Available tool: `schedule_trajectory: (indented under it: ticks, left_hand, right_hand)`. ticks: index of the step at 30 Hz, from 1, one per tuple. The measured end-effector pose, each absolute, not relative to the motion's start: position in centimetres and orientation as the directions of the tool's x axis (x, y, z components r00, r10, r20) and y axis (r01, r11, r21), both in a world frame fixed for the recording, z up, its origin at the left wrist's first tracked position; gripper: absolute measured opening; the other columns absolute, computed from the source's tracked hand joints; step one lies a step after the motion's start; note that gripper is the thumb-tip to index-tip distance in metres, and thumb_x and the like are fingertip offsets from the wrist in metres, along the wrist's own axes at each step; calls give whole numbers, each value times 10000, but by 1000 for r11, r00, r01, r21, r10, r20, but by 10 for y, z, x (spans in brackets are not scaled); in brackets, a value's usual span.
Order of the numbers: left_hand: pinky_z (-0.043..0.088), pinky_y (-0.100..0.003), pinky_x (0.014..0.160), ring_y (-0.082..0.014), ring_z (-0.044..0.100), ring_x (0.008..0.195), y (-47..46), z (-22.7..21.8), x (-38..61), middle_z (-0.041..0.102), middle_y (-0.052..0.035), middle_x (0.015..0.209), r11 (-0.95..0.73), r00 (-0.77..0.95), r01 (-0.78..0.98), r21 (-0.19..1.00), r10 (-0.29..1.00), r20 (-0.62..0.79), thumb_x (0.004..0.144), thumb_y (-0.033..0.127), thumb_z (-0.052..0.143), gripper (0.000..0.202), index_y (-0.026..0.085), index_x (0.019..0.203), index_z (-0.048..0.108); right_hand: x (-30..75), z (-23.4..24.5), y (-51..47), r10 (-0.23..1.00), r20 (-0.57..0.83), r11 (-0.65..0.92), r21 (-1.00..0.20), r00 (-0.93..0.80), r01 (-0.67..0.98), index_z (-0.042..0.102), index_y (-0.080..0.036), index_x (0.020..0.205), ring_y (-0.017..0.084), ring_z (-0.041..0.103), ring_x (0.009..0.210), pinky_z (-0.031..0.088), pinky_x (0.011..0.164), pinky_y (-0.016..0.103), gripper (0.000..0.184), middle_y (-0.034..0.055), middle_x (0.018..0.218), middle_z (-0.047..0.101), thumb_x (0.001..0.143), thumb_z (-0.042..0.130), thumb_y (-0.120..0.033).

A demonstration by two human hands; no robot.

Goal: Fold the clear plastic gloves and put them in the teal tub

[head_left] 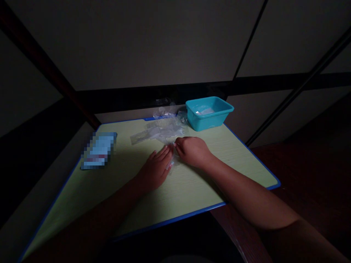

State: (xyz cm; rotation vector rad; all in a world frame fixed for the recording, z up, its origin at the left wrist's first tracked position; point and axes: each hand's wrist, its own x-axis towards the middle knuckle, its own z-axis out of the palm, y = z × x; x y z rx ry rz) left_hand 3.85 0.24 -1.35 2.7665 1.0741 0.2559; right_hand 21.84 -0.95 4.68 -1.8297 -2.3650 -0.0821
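Close to the middle of the table, a small clear plastic bag [171, 165] sits between my two hands, with a bit of pink showing at its lower part. My left hand [157, 168] holds the bag from the left, fingers pressed together along it and the thumb side low by the pink bit. The fingers of my right hand [192, 150] are curled in a pinch at the bag's upper edge. What exactly lies between those fingertips is too small and dark to make out. Just beyond both hands lies a pile of clear plastic bags [164, 128].
A turquoise plastic basket [210, 122] with clear wrapping in it stands at the back right. At the left lies a blurred-out bluish flat object [100, 149]. The pale yellow table [197, 190] has a blue rim, and a panelled wall [153, 44] rises behind it.
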Motion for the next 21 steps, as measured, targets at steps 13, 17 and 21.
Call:
schedule_trajectory:
  ticks: [13, 17, 21]
  left_hand:
    - [177, -578, 1125, -279, 185, 1448, -3, -7, 38, 246, -194, 1542, -764, 767, 620, 179, 638, 65, 947, 303, 327, 568, 97, 1473, 271]
    - [156, -533, 1143, -239, 265, 1426, 1, -14, 38, 323, -207, 1511, -736, 746, 622, 267, 661, 84, 944, 227, 279, 665, 67, 1509, -33]
    - [162, -533, 1141, -252, 270, 1423, 3, -18, 37, 313, -209, 1516, -744, 749, 616, 259, 655, 103, 927, 210, 317, 714, 86, 1508, -80]
  right_hand:
    - [221, 43, -7, 965, 113, 240, -38, -235, 970, 658, -177, 942, 244, 675, 772, 381, 577, 286, 305, 122, 888, 720, 932, 380, -304]
    - [224, 40, -6, 965, 28, 263, -80, -261, 962, 646, -170, 945, 230, 664, 784, 385, 592, 277, 238, 124, 922, 714, 906, 438, -279]
    - [224, 35, -6, 947, 10, 319, -124, -320, 940, 637, -161, 961, 214, 661, 823, 400, 629, 261, 181, 120, 964, 707, 868, 485, -197]
